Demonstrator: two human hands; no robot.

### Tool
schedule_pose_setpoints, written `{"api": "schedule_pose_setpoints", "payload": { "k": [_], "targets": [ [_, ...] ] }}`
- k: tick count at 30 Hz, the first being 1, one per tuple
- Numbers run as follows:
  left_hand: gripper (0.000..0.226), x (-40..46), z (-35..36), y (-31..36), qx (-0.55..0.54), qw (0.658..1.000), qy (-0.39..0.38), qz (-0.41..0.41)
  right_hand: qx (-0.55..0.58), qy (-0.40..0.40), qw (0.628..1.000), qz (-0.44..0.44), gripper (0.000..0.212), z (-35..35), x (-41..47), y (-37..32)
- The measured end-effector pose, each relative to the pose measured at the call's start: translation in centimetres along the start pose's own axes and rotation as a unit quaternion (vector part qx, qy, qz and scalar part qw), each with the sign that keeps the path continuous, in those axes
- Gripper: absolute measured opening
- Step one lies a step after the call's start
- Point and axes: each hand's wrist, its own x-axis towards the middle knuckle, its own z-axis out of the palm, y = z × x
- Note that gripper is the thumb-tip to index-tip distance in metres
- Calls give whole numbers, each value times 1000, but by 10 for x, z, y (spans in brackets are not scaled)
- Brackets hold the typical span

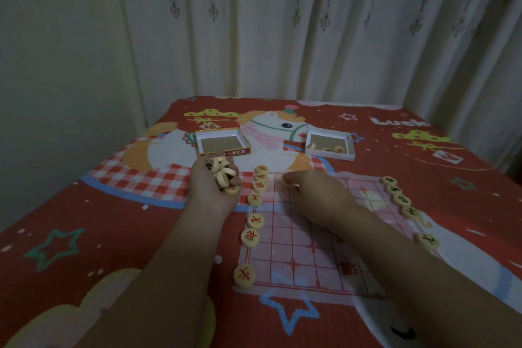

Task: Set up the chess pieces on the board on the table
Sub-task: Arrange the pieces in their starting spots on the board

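Head view: red cartoon tablecloth (84,220), curtain (310,22) behind; left hand (214,186) cupping discs (223,175), right hand (316,192) pinching one.

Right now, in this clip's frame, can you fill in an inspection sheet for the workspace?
Surface: table under a red cartoon-print cloth.
Job's things: thin paper board; seven red-marked pieces along its left edge, five dark-marked pieces along its right edge.
Clutter: empty box lid; white box tray with a few pieces inside.
Hands: left hand cups a heap of pieces, palm up; right hand pinches one piece in its fingers at the board's far edge.
Cables: nothing seen.
Surroundings: pale patterned curtain behind the table, plain wall to the left.
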Motion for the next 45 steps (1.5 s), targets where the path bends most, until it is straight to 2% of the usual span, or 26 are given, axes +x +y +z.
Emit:
{"api": "schedule_pose_setpoints", "payload": {
  "k": [3, 5, 7, 8, 10, 11, 14, 17, 20, 25, 33, 38, 42, 45],
  "targets": [
    [22, -1, 1, 0, 2, 1000, -2, -1, -17, -8, 1000, -1, 34, 1, 1, 1],
    [22, -2, 1, 0, 4, 1000, 2, 0, 34, 34, 999, 11, 32, 1, -1, 3],
    [22, -2, 2, 0, 3, 1000, 7, 1, 181, 125, 974, 50, 25, -1, -6, 3],
    [21, -2, 2, 0, 2, 1000, 6, 1, 274, 156, 946, 74, 21, -3, -9, 1],
    [21, -2, 2, 0, 1, 1000, 5, 0, 403, 136, 897, 120, 18, -11, -14, -1],
    [21, -1, 1, 0, 2, 1000, 5, -1, 422, 96, 893, 124, 15, -15, -19, -2],
    [18, -1, 1, 0, 9, 1000, 1, -2, 333, -9, 942, 41, 18, -19, -32, 0],
    [18, -1, 0, 0, 9, 1000, -3, 0, 197, -55, 978, -31, 23, -15, -43, -2],
    [19, -1, 0, -1, 14, 1000, -6, 0, 183, -70, 979, -64, 34, -11, -45, -5],
    [19, -2, 0, 0, 10, 1000, -4, -9, 246, -101, 963, -52, 39, -13, -45, 4],
    [18, -2, 1, 0, 16, 1000, -1, -4, 172, -91, 980, -34, 30, -19, -45, 9],
    [14, -1, 0, 0, 23, 1000, -3, -1, 209, -114, 971, -24, 12, -21, -47, 9],
    [14, -1, 0, 0, 24, 1000, -6, -1, 218, -120, 968, -37, 15, -22, -49, 7],
    [14, -1, 0, 0, 22, 1000, -2, -2, 214, -159, 961, -69, 16, -33, -53, 8]
  ]
}}
